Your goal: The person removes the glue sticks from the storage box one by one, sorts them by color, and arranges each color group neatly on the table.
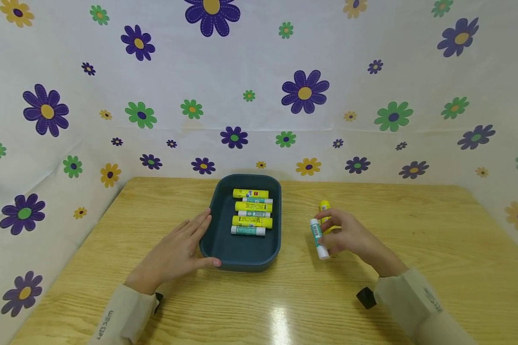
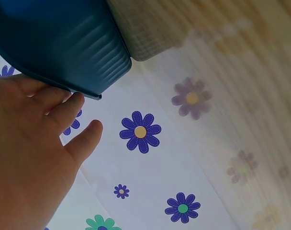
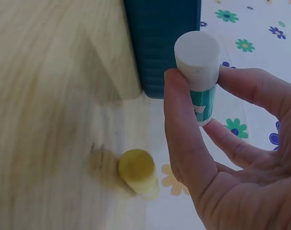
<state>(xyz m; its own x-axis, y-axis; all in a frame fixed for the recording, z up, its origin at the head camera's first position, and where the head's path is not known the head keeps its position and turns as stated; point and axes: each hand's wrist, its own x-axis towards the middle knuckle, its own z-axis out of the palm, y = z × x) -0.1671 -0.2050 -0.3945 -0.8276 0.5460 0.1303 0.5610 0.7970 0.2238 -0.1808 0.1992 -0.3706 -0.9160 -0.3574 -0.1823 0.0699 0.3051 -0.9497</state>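
Observation:
My right hand [image 1: 349,235] pinches a white and green glue stick [image 1: 316,231] between thumb and fingers, to the right of the dark blue tray [image 1: 246,251]. In the right wrist view its white end [image 3: 197,48] faces the camera. Beneath that hand a yellow glue stick [image 1: 324,205] lies on the table, partly covered by the fingers. My left hand [image 1: 177,254] rests along the tray's left rim, fingers extended and thumb at the front corner. Inside the tray, yellow glue sticks [image 1: 253,207] alternate with white and green ones [image 1: 248,231] in a stacked column.
The wooden table [image 1: 397,225] ends at the back against a white cloth [image 1: 259,115] printed with flowers, which also hangs at both sides. Below the right sleeve a black strap piece [image 1: 366,298] sticks out.

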